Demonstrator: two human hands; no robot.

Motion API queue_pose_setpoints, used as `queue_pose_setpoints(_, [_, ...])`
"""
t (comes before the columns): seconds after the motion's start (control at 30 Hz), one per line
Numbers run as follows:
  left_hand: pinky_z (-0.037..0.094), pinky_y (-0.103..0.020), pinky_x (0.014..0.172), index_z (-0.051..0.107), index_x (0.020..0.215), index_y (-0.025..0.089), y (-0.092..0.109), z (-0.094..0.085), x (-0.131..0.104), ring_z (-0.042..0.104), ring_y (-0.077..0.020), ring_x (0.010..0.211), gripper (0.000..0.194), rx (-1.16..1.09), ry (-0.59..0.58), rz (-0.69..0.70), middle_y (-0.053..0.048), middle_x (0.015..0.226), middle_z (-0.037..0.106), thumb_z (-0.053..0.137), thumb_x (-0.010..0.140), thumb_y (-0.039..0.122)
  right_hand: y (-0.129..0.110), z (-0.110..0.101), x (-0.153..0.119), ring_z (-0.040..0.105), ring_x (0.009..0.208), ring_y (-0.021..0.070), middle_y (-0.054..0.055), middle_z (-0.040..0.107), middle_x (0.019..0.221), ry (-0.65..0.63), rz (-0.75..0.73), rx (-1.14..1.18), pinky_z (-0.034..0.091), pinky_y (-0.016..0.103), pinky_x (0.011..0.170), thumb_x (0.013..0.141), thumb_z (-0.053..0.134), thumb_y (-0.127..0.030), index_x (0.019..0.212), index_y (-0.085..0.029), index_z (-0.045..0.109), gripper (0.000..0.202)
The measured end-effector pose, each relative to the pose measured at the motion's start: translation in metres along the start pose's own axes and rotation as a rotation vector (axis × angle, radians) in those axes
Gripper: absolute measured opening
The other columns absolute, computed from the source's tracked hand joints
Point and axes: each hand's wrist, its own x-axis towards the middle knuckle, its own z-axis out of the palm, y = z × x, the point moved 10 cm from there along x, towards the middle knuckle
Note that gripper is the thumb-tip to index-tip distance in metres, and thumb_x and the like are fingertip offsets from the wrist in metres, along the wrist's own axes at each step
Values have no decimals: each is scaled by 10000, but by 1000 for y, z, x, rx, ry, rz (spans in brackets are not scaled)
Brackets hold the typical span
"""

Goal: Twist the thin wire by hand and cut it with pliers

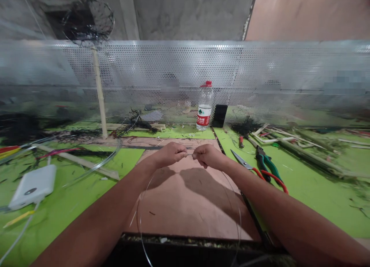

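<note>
My left hand and my right hand face each other above the brown board, with a small gap between their fingertips. Each is closed in a pinch on a thin clear line. A short stretch of it spans the gap between the fingers. From both hands the line hangs down in a wide loop, past the board's front edge. To the right of my right hand lie scissors with red handles and pliers with green grips.
A water bottle and a black phone-like slab stand against the perforated metal screen. At left are a white device with a cable, a wooden strip and an upright stick. Plant stalks lie at right.
</note>
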Motion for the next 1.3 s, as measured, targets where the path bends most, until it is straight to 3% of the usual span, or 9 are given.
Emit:
queue_pose_setpoints(0.27, [312,-205,535,557,721,143,-11,1,-1,421,-94,571,259,-186,0,-88,15,620,491,445,806,360,2,-5,5,423,318,57,-48,480,410,36,-32,3,314,166,362,771,511,-290,661,-138,572,198])
queue_pose_setpoints(0.53, [300,-195,424,563,869,125,-32,21,-8,359,-62,439,323,-500,-137,-236,21,589,463,452,810,423,5,-7,5,402,313,61,-46,470,407,54,-6,-28,292,180,356,773,521,-310,647,-141,577,218])
queue_pose_setpoints(0.67, [236,-188,410,583,899,139,-36,20,-7,309,-54,428,287,-448,-114,-263,34,586,445,468,791,379,3,-7,3,395,314,59,-48,462,400,58,9,-43,288,183,354,774,522,-301,636,-144,571,214])
queue_pose_setpoints(0.9, [313,-202,511,597,778,148,-18,7,-2,412,-87,536,208,-207,-7,-168,20,624,500,451,755,295,4,-5,4,407,313,61,-50,467,403,63,-19,-82,301,184,358,777,497,-263,616,-151,556,205])
queue_pose_setpoints(1.13, [315,-204,520,586,773,148,-18,11,-1,418,-95,575,215,-216,-30,-159,13,657,499,447,756,311,7,-3,5,417,314,65,-48,469,408,50,-2,-55,299,186,356,761,503,-243,625,-152,554,171])
queue_pose_setpoints(1.3, [299,-193,440,568,852,141,-27,22,-5,377,-70,476,267,-363,-117,-208,20,636,473,420,799,357,7,-2,4,364,315,64,-50,442,398,30,35,-15,274,195,364,774,496,-305,653,-147,573,213])
